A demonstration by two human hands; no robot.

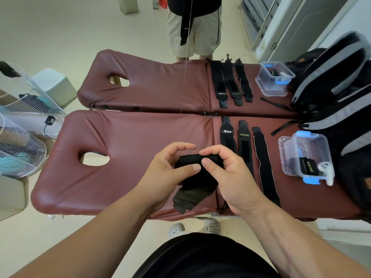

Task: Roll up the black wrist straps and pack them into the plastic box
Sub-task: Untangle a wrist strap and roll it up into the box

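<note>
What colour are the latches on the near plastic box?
Blue latches on the clear plastic box, seen best in the head view.

Bright, even light; sharp focus; edges bend outward

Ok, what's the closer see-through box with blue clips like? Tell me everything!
The plastic box is clear, with a blue clip at its far end and another at its near end. It is open; its clear lid lies at its left side. Inside sits one rolled black strap lettered XUEYING, beside a small white thing. It stands on the maroon padded table, by a backpack.
</note>
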